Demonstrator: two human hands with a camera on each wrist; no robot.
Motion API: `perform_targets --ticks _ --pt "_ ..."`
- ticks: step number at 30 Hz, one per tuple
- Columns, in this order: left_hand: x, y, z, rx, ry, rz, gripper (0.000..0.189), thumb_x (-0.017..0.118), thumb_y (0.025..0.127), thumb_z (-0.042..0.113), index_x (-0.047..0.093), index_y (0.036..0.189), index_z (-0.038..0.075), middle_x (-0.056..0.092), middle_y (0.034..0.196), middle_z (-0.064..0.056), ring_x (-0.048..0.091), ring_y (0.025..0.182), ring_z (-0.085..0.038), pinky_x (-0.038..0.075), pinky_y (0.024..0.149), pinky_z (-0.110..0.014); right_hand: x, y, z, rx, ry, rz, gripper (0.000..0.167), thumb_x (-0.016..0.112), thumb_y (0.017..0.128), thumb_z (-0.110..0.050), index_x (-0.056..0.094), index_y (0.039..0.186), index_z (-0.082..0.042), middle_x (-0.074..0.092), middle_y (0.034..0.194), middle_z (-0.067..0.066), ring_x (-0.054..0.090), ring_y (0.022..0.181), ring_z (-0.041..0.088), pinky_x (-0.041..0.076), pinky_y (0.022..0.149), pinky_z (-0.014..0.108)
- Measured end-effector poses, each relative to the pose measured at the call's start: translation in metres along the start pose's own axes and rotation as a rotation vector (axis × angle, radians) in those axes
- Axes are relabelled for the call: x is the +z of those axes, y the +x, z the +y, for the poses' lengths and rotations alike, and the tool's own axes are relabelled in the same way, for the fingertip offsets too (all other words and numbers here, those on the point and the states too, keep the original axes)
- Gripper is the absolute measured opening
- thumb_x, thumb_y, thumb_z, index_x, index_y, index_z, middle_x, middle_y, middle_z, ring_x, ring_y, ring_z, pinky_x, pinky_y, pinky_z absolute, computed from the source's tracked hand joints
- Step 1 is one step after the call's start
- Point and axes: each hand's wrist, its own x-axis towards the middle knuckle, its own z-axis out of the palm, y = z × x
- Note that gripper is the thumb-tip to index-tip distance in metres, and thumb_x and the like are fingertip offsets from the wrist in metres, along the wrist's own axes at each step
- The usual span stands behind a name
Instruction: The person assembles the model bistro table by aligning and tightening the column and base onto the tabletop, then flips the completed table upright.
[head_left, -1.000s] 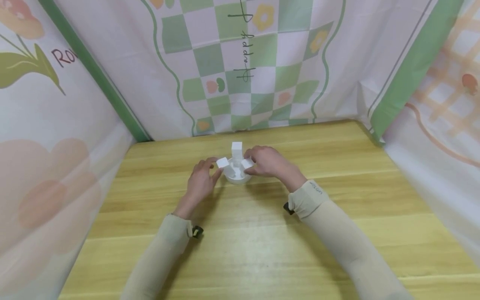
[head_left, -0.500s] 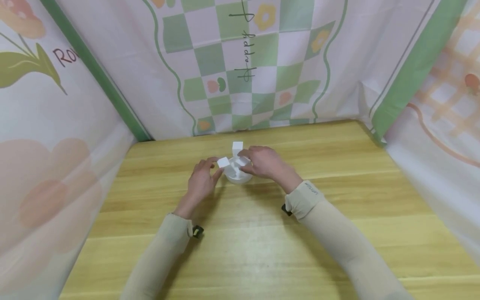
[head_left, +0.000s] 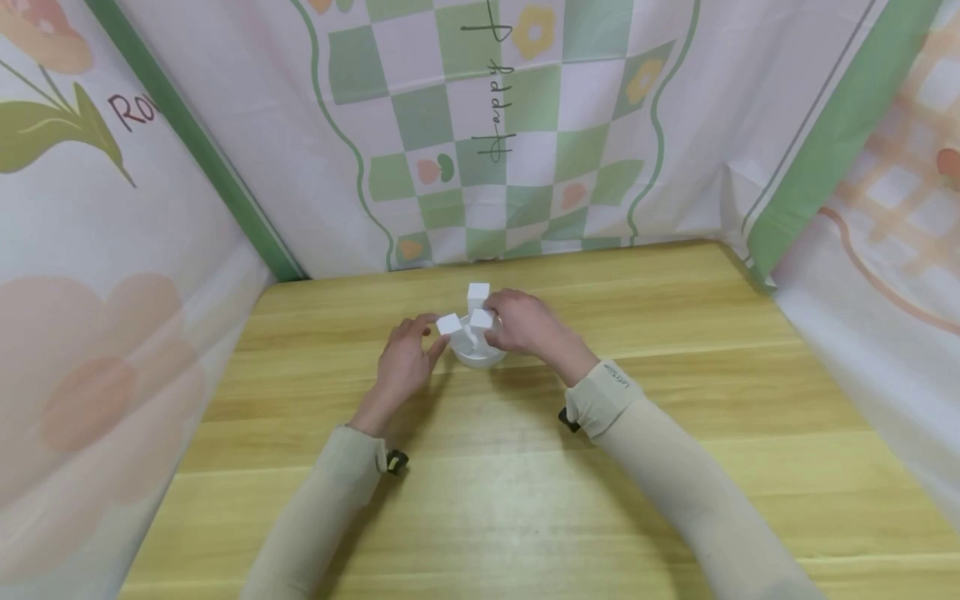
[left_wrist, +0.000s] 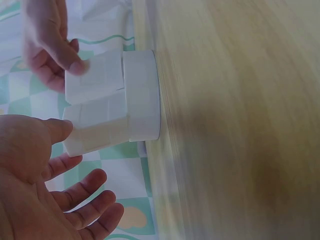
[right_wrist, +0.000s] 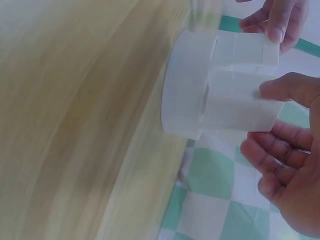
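Note:
A shallow white round dish (head_left: 480,361) stands on the table with three white square-ended blocks upright in it. My left hand (head_left: 405,358) pinches the left block (head_left: 448,323) near its top between thumb and index finger, the other fingers spread loosely in the left wrist view. On the other side, my right hand (head_left: 525,323) pinches the right block (head_left: 481,319) between thumb and fingers. The back block (head_left: 478,293) stands behind these two, touched by no hand that I can make out. In the right wrist view, the dish (right_wrist: 187,85) hides the blocks' lower ends.
The wood-grain table (head_left: 510,483) spreads around the dish. A printed cloth (head_left: 495,125) with green checks hangs along the table's back edge, and further cloth walls stand at left and right.
My right hand has moved slightly left with the right block, which now stands more upright and closer to the left block. The left hand has barely moved.

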Motion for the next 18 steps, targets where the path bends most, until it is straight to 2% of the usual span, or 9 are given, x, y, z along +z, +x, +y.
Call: perform_targets --ticks 2,4,7,9,13,16,18 --pt "0.0003 0.0004 -0.0001 -0.005 0.002 -0.002 0.049 0.059 0.099 0.043 0.053 0.140 0.017 0.063 0.121 -0.014 0.060 0.107 -0.032 0.057 0.078 -0.044 0.0014 -0.0006 -0.0007 -0.007 0.020 0.009 0.052 0.074 0.084 -0.028 0.060 0.130 -0.009 0.068 0.109 0.013 0.065 0.092 0.026 0.057 0.082 0.041" --pt "0.0003 0.0005 0.0000 -0.007 0.001 -0.001 0.048 0.059 0.099 0.043 0.053 0.140 0.018 0.063 0.120 -0.014 0.060 0.107 -0.032 0.057 0.078 -0.044 0.0027 -0.0016 -0.0004 -0.022 -0.015 0.024 0.054 0.073 0.085 -0.031 0.058 0.134 -0.011 0.068 0.108 0.014 0.066 0.090 0.026 0.058 0.080 0.041" --pt "-0.0002 0.0004 0.0006 -0.012 0.001 -0.001 0.048 0.058 0.100 0.043 0.053 0.140 0.019 0.063 0.120 -0.013 0.060 0.107 -0.031 0.057 0.078 -0.044 0.0033 -0.0023 0.0014 -0.035 -0.069 0.034 0.053 0.070 0.087 -0.035 0.060 0.133 -0.011 0.068 0.104 0.014 0.065 0.087 0.026 0.057 0.078 0.042" --pt "-0.0005 0.0001 0.0008 -0.009 0.003 0.004 0.047 0.058 0.100 0.043 0.053 0.140 0.018 0.064 0.120 -0.013 0.060 0.106 -0.031 0.057 0.077 -0.044 0.0026 -0.0022 0.0032 -0.033 -0.074 0.015 0.052 0.067 0.086 -0.032 0.061 0.132 -0.009 0.068 0.104 0.014 0.064 0.087 0.027 0.057 0.079 0.042" --pt "-0.0005 -0.0007 0.0008 0.007 0.011 0.021 0.046 0.058 0.100 0.042 0.054 0.138 0.018 0.064 0.117 -0.013 0.061 0.103 -0.031 0.057 0.075 -0.043 0.0003 -0.0016 0.0059 0.010 -0.047 -0.010 0.048 0.066 0.086 -0.028 0.062 0.129 -0.006 0.069 0.103 0.014 0.064 0.086 0.026 0.056 0.078 0.043" --pt "-0.0003 -0.0009 0.0003 0.013 0.014 0.023 0.046 0.058 0.100 0.043 0.054 0.138 0.018 0.064 0.117 -0.013 0.061 0.102 -0.031 0.057 0.074 -0.043 -0.0009 -0.0019 0.0068 0.069 -0.066 -0.002 0.045 0.068 0.088 -0.038 0.064 0.119 -0.005 0.068 0.100 0.011 0.063 0.085 0.025 0.056 0.075 0.042" --pt "-0.0003 -0.0008 0.0001 0.012 0.010 0.017 0.047 0.058 0.100 0.043 0.054 0.139 0.017 0.064 0.118 -0.013 0.061 0.103 -0.031 0.057 0.075 -0.043 -0.0021 -0.0034 0.0069 0.105 -0.065 -0.006 0.048 0.070 0.086 -0.042 0.064 0.118 -0.006 0.068 0.102 0.010 0.063 0.088 0.026 0.055 0.076 0.042"
